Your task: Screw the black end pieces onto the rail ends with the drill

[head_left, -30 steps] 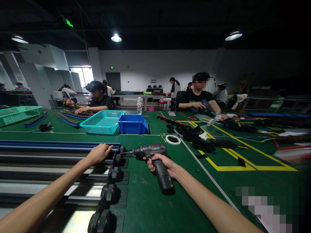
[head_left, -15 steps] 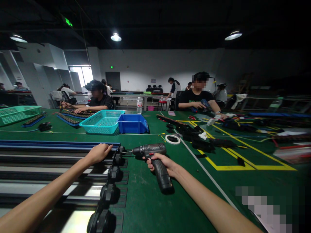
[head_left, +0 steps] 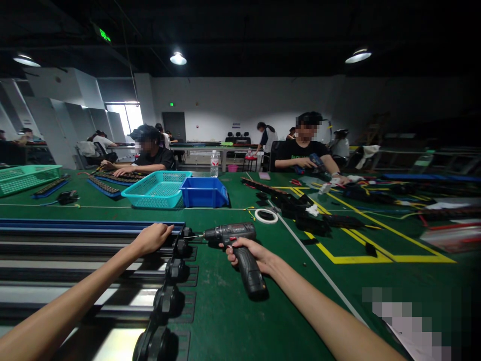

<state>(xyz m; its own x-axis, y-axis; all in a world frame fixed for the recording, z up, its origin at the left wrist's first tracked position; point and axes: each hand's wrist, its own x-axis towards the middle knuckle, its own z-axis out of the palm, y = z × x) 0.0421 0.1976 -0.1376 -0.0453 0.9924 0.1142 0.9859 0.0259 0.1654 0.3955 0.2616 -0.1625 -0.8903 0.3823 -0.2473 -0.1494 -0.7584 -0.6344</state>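
Head view: right hand (head_left: 257, 254) is gripping the drill (head_left: 236, 231) just right of the rails (head_left: 93, 224) on the worktop (head_left: 296, 311), bit (head_left: 194, 236) pointing left, roughly in line with them. Left hand (head_left: 153, 237) is lying near their right end, closer to the tip; can't tell if it's pinching.

No text we can read
A green sign (head_left: 102, 34) and the lettering (head_left: 299, 157) on a black shirt (head_left: 312, 148) look too blurred.
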